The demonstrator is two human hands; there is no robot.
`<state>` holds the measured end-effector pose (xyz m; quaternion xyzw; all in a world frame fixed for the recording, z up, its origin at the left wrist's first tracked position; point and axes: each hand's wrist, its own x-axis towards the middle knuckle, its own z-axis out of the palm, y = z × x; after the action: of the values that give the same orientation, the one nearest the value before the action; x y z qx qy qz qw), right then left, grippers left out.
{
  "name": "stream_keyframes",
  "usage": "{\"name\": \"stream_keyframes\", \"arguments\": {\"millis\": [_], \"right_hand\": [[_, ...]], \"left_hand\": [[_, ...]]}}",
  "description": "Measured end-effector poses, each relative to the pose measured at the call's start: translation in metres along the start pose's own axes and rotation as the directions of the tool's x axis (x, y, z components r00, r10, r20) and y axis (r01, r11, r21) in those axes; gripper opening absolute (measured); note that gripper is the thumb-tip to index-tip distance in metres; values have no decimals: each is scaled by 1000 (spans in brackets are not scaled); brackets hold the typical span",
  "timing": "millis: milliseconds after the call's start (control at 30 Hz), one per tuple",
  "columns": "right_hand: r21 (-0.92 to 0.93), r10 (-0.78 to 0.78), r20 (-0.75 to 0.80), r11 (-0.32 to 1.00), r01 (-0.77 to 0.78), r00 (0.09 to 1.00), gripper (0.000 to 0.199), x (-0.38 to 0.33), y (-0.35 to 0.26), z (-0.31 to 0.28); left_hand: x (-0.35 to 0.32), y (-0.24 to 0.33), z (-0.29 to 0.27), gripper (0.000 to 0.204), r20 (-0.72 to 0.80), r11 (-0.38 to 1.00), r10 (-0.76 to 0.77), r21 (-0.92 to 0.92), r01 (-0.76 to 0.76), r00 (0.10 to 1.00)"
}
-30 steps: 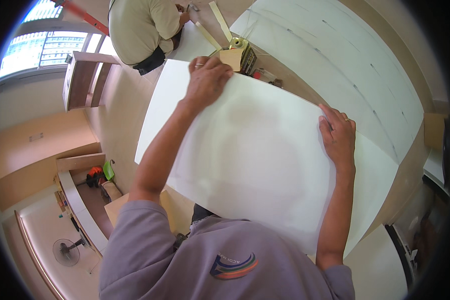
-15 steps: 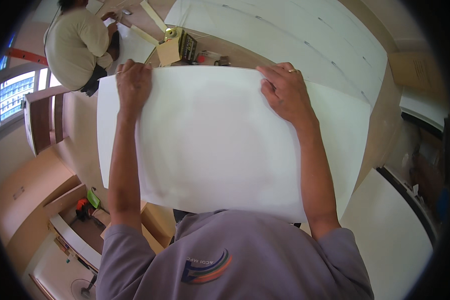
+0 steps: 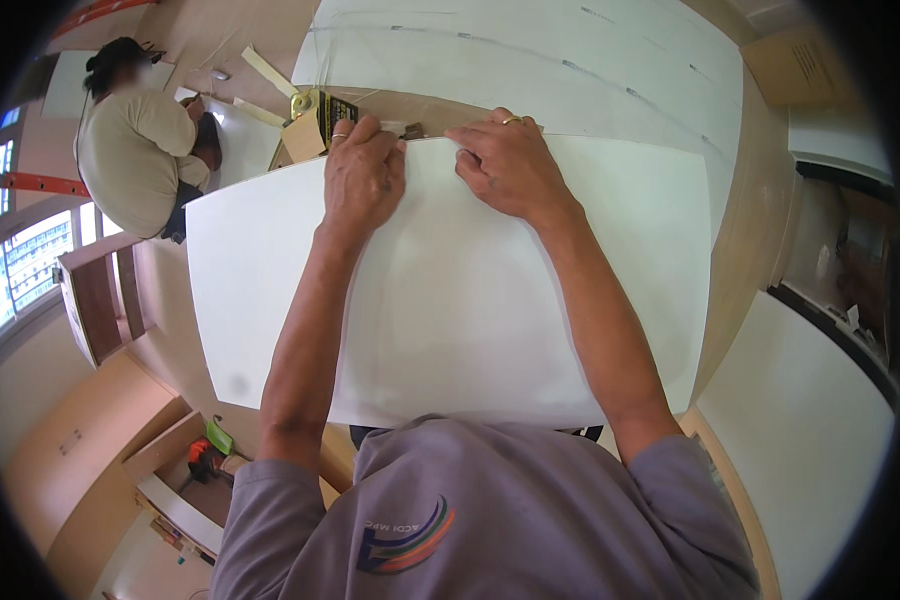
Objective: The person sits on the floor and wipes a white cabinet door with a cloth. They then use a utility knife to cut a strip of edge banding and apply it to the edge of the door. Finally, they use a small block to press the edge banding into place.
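A large white panel point(image 3: 450, 310) lies flat in front of me, filling the middle of the view. My left hand point(image 3: 363, 172) rests on its far edge with the fingers curled over the rim. Close beside it my right hand point(image 3: 507, 162) presses on the same far edge, fingers bent, a ring on one finger. Just beyond the two hands a small dark object point(image 3: 412, 130) shows at the panel's edge; what it is I cannot tell. Both forearms stretch across the panel from my body.
Another person in a beige shirt point(image 3: 130, 160) crouches at the upper left over white sheets. A yellow and black box point(image 3: 327, 108) and pale strips lie beyond the panel. More large white boards point(image 3: 570, 60) lie farther off. A wooden shelf unit point(image 3: 95, 300) stands at left, a red tool point(image 3: 205, 460) below.
My hands have slid along the panel's far edge toward each other, from wide apart to nearly side by side near its middle. The view has turned, so the other person sits lower at left.
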<state>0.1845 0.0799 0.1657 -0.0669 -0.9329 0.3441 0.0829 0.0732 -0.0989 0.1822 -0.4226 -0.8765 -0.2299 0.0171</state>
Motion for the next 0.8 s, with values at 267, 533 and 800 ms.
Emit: {"name": "stream_keyframes", "arguments": {"millis": [267,533,800], "right_hand": [[-113,19,-4,993,-19,1000,23,-7,4,5],[-183,128,-32,974,-132,991,31,-25,26,-21],[-223,188,-104,953,-207,977,45,-77,97,-91]], "left_hand": [[17,36,14,18,15,986,147,-85,-145,989],[20,38,27,6,28,991,122,-62,-120,992],[21,39,32,6,21,990,132,-57,-131,991]]}}
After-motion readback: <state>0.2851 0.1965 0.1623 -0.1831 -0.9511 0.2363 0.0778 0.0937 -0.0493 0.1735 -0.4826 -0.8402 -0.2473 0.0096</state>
